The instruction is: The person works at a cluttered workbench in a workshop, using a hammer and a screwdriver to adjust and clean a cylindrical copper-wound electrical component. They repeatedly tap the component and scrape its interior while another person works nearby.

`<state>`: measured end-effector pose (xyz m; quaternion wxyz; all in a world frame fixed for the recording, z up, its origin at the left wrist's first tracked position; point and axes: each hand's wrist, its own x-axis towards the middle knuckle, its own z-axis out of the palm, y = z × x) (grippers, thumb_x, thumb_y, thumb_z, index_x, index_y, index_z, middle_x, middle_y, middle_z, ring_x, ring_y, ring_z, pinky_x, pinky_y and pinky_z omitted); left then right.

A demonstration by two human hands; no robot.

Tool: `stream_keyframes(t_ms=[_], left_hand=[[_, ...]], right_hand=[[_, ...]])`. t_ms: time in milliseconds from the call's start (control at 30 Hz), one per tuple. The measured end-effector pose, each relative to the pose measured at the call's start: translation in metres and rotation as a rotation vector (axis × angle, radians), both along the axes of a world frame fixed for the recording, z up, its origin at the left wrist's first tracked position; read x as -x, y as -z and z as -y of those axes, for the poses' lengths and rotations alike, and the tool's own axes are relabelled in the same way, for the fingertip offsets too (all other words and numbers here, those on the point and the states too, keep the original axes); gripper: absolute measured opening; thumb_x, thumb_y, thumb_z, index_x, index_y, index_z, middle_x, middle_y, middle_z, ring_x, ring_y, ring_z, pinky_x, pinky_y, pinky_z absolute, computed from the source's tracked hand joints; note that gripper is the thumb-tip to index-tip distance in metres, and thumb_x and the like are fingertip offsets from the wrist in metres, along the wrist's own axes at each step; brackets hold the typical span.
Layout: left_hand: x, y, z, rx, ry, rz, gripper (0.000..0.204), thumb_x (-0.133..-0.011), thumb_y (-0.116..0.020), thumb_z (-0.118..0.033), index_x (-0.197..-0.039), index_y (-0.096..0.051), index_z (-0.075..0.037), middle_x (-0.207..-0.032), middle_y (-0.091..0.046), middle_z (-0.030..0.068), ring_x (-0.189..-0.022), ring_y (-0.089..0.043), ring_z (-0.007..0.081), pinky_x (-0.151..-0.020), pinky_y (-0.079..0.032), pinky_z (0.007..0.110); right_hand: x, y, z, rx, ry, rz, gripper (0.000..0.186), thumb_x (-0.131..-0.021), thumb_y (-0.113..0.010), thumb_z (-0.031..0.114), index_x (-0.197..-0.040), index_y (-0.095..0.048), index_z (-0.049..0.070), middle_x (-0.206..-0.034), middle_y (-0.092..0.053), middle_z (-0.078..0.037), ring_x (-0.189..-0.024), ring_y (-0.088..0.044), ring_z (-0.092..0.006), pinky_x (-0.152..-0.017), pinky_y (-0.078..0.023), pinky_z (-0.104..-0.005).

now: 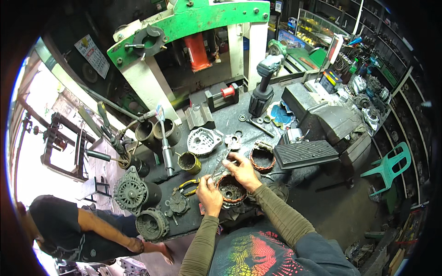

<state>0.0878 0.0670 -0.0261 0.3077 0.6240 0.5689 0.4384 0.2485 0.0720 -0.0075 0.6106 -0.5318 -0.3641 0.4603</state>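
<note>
Green press frame [193, 20], rear of the dark bench [230, 122]. Alternator housing [133, 193], left edge of the bench. Copper-wound stator [231, 191], near edge of the bench, under both hands. Right hand [243, 171] closed on metal pliers [221, 166]. Left hand [209, 195] gripping the stator's rim.

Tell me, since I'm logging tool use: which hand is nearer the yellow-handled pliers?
Left. The left hand lies right beside the yellow-handled pliers; the right hand is farther off, across the round stator.
</note>
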Motion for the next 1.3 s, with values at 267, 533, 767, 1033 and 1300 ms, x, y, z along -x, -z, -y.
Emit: stream_keyframes(t_ms=[267,533,767,1033,1300], left_hand=[[-0.006,-0.008,-0.005,0.067,0.042,-0.074,0.019,-0.102,-0.063,-0.018,-0.113,-0.067,-0.002,-0.106,-0.071,0.0191,-0.105,-0.065,0.0391,-0.097,-0.044,0.050],[-0.022,-0.022,-0.009,0.093,0.015,-0.242,0.030,-0.098,-0.074,-0.032,-0.104,-0.066,-0.004,-0.105,-0.069,0.0142,-0.109,-0.059,0.0360,-0.101,-0.036,0.053],[-0.029,-0.014,-0.012,-0.019,-0.041,-0.296,0.031,-0.096,-0.075,-0.032,-0.104,-0.066,-0.005,-0.102,-0.070,0.0138,-0.110,-0.059,0.0362,-0.097,-0.035,0.054],[-0.028,-0.013,-0.010,-0.062,-0.031,-0.312,0.024,-0.095,-0.075,-0.030,-0.098,-0.066,-0.008,-0.097,-0.069,0.0068,-0.102,-0.058,0.0294,-0.094,-0.033,0.048],[-0.027,-0.013,-0.006,-0.133,-0.024,-0.303,0.027,-0.096,-0.076,-0.031,-0.101,-0.067,-0.007,-0.098,-0.069,0.0076,-0.103,-0.059,0.0299,-0.096,-0.034,0.048]], right_hand=[[-0.007,0.010,-0.019,0.055,-0.044,-0.176,0.014,-0.100,-0.075,0.016,-0.098,-0.070,0.003,-0.083,-0.066,-0.001,-0.070,-0.060,-0.0082,-0.062,-0.048,-0.0241],[-0.010,0.001,-0.025,-0.023,-0.041,-0.216,0.020,-0.098,-0.075,0.008,-0.116,-0.069,0.001,-0.090,-0.068,0.000,-0.077,-0.062,-0.0084,-0.066,-0.051,-0.0244],[-0.006,0.000,-0.033,-0.049,0.069,-0.125,0.010,-0.096,-0.072,-0.001,-0.099,-0.063,0.000,-0.084,-0.065,-0.003,-0.072,-0.061,-0.0119,-0.064,-0.051,-0.0282],[-0.004,0.008,-0.033,-0.050,0.115,-0.163,0.005,-0.098,-0.070,0.000,-0.100,-0.065,-0.001,-0.086,-0.068,-0.004,-0.071,-0.064,-0.0123,-0.065,-0.055,-0.0284],[-0.011,-0.004,-0.019,0.022,0.067,-0.138,0.017,-0.099,-0.074,0.009,-0.111,-0.068,-0.001,-0.096,-0.070,-0.005,-0.081,-0.066,-0.0114,-0.071,-0.056,-0.0281]])
